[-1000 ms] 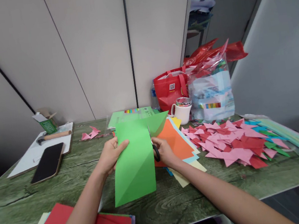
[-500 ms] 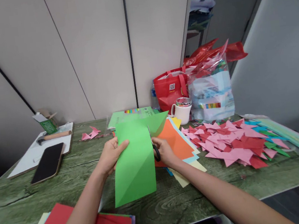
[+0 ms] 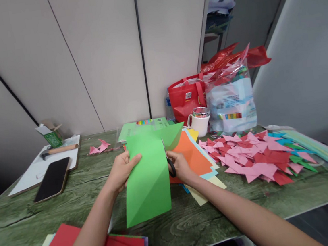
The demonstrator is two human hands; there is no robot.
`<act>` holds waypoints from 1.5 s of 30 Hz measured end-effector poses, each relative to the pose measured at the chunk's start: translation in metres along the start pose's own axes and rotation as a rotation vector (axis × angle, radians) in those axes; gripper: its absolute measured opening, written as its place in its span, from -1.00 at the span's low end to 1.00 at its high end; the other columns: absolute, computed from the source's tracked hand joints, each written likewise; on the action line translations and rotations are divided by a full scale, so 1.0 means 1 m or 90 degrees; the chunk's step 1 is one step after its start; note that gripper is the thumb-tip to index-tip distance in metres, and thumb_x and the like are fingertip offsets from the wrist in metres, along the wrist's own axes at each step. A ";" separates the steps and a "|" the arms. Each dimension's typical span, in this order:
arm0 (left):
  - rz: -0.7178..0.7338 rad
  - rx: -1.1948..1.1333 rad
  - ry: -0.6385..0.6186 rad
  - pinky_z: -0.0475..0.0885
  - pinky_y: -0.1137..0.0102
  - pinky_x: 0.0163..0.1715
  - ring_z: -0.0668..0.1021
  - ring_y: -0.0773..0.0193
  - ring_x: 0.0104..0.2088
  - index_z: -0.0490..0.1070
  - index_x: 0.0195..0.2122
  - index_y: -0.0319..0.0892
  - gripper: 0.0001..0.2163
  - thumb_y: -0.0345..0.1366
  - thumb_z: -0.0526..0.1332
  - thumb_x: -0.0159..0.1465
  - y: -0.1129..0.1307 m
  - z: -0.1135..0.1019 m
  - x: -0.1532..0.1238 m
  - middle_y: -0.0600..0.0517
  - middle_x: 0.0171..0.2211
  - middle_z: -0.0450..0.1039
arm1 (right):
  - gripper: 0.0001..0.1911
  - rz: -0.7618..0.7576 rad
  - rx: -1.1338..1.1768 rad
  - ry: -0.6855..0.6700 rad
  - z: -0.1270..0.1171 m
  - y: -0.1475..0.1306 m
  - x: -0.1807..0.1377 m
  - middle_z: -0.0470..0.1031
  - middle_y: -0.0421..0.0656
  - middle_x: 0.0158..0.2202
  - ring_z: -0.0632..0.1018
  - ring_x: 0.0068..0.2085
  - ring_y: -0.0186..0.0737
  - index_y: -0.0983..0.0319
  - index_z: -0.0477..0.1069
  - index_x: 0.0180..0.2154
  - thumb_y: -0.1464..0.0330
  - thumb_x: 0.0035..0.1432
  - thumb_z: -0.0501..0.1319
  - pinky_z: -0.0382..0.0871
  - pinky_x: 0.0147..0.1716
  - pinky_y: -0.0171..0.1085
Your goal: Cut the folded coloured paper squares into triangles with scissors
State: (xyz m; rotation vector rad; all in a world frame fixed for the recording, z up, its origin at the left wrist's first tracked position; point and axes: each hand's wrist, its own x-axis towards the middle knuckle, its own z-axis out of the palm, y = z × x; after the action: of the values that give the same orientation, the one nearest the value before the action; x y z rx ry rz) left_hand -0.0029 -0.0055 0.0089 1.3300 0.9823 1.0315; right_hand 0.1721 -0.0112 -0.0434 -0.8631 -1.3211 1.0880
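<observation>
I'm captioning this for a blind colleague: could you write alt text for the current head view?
A person's left hand holds a green paper sheet while the right hand holds black-handled scissors against it. On the green table, pink and red paper pieces lie piled to the right and a phone lies to the left.

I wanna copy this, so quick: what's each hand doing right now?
Left hand: closed, pinching the green paper at its left edge, thumb in front.
Right hand: closed, holding the black-handled scissors at the green paper.
</observation>
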 end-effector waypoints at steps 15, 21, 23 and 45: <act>0.003 -0.008 -0.005 0.46 0.37 -0.53 0.53 0.25 -0.54 0.33 -0.24 -0.25 -0.69 -0.22 0.26 0.01 0.001 0.001 -0.001 0.02 -0.49 0.50 | -0.73 -0.003 0.018 0.005 0.001 0.000 0.000 0.23 -0.35 -0.76 0.23 -0.72 -0.49 0.26 0.23 -0.59 0.22 -0.23 0.25 0.09 -0.77 -0.46; -0.015 0.000 0.009 0.44 0.38 -0.59 0.52 0.27 -0.60 0.33 -0.28 -0.24 -0.70 -0.20 0.27 -0.01 0.002 0.002 -0.002 0.04 -0.54 0.50 | -0.73 -0.002 0.019 0.007 0.002 -0.002 0.000 0.22 -0.35 -0.77 0.22 -0.73 -0.48 0.25 0.23 -0.60 0.21 -0.23 0.24 0.10 -0.77 -0.45; -0.015 0.000 0.015 0.44 0.40 -0.60 0.51 0.28 -0.61 0.34 -0.30 -0.23 -0.70 -0.20 0.28 -0.02 0.003 0.003 -0.002 0.07 -0.55 0.49 | -0.74 0.000 0.016 0.007 0.001 -0.001 0.000 0.21 -0.36 -0.77 0.21 -0.73 -0.49 0.24 0.22 -0.60 0.22 -0.23 0.24 0.10 -0.77 -0.45; -0.032 -0.002 -0.018 0.40 0.46 -0.65 0.50 0.31 -0.63 0.36 -0.36 -0.23 -0.76 -0.23 0.29 -0.03 0.007 0.005 -0.004 0.07 -0.57 0.49 | -0.77 -0.041 0.013 -0.015 -0.005 0.000 0.004 0.26 -0.32 -0.65 0.31 -0.58 -0.41 0.25 0.22 -0.54 0.31 -0.25 0.25 0.19 -0.61 -0.43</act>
State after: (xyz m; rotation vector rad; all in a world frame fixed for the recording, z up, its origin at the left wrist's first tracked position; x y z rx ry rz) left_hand 0.0007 -0.0112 0.0154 1.3077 0.9881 0.9741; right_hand 0.1764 -0.0067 -0.0430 -0.7900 -1.3458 1.0621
